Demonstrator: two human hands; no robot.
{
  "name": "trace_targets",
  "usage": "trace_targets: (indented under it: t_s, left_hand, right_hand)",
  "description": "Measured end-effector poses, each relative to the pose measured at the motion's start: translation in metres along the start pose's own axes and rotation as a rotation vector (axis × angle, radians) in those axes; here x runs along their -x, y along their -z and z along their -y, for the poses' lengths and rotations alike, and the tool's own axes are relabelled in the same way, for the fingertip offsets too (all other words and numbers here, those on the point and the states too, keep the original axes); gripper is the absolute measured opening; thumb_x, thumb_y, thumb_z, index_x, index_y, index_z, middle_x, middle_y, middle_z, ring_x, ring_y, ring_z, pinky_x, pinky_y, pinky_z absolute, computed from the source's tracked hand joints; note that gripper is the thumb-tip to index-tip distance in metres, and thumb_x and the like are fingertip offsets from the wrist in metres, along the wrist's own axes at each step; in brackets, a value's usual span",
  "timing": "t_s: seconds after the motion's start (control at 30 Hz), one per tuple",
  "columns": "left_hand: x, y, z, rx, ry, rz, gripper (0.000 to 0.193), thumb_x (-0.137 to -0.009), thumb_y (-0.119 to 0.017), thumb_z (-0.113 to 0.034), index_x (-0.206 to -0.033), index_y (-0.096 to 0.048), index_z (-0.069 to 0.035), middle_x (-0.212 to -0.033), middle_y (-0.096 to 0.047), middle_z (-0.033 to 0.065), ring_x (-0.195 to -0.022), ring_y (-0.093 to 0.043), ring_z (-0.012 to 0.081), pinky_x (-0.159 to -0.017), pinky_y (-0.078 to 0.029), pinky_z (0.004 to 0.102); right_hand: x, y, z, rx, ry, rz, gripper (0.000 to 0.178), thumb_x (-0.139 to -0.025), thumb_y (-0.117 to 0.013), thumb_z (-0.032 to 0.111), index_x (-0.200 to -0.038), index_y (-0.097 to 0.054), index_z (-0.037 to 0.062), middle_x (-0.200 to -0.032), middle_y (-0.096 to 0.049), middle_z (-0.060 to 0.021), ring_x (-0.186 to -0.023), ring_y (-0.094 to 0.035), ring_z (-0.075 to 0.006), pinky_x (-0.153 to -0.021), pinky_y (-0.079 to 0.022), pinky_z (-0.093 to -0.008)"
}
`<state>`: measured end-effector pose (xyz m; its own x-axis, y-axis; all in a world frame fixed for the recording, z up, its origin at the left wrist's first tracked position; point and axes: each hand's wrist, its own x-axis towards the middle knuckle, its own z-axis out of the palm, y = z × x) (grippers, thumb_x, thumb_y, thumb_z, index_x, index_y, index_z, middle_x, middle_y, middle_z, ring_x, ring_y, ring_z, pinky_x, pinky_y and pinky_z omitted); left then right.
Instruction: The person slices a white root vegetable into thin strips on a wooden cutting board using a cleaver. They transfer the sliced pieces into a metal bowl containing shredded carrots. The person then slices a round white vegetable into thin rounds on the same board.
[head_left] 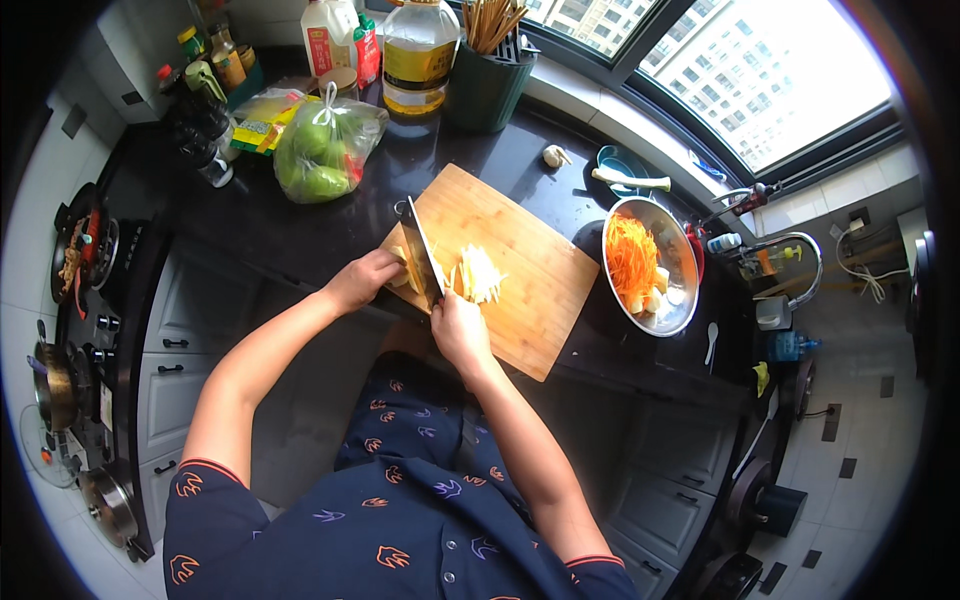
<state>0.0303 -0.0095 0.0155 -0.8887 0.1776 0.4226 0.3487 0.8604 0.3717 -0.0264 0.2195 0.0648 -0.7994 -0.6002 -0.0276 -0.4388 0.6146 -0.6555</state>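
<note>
On a wooden cutting board (530,290) my right hand (461,328) grips the handle of a kitchen knife (424,245). Its broad dark blade stands on edge, slanting away to the upper left. Left of the blade, my left hand (364,281) has its fingers bent and pressed on pale yellow potato slices (401,268) at the board's left edge. A small heap of thin pale potato strips (481,275) lies right of the blade, close to my right hand. The knife partly hides the slices.
Right of the board stands a steel bowl (681,262) with orange shreds (632,258) and pale chunks. Behind are a garlic bulb (556,156), a peeler (630,180), a bag of green produce (328,150), an oil jug (418,62) and a chopstick holder (488,88). A spoon (711,342) lies near the bowl.
</note>
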Motion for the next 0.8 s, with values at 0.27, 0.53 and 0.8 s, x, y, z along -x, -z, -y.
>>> trace_targets:
  t_s: [0.27, 0.53, 0.8]
  left_hand:
    - [0.000, -0.003, 0.004, 0.008, -0.003, -0.051, 0.016, -0.083, -0.067, -0.006, -0.100, -0.068, -0.006, -0.100, -0.067, 0.0074, -0.096, -0.067, 0.0288, -0.080, -0.058, 0.0370]
    - [-0.001, -0.002, 0.003, -0.006, 0.010, -0.051, 0.014, -0.085, -0.068, -0.008, -0.099, -0.068, -0.006, -0.098, -0.067, 0.0071, -0.093, -0.067, 0.0291, -0.076, -0.057, 0.0370]
    - [-0.003, 0.000, 0.002, 0.019, 0.011, -0.035, 0.014, -0.084, -0.063, -0.004, -0.096, -0.066, -0.008, -0.096, -0.066, 0.0066, -0.092, -0.066, 0.0286, -0.076, -0.057, 0.0361]
  right_hand:
    - [0.005, 0.005, 0.006, 0.028, 0.000, 0.068, 0.019, -0.092, -0.056, 0.013, -0.100, -0.063, -0.0034, -0.079, -0.067, -0.0302, -0.079, -0.068, -0.0477, -0.076, -0.055, -0.0553]
    - [0.004, 0.009, 0.013, 0.038, 0.030, 0.057, 0.017, -0.091, -0.055, 0.010, -0.098, -0.061, -0.0045, -0.075, -0.066, -0.0299, -0.074, -0.068, -0.0469, -0.071, -0.056, -0.0552]
    - [0.002, 0.003, 0.009, 0.122, -0.013, 0.104, 0.015, -0.090, -0.055, 0.008, -0.096, -0.061, -0.0037, -0.075, -0.067, -0.0292, -0.074, -0.069, -0.0468, -0.071, -0.057, -0.0548]
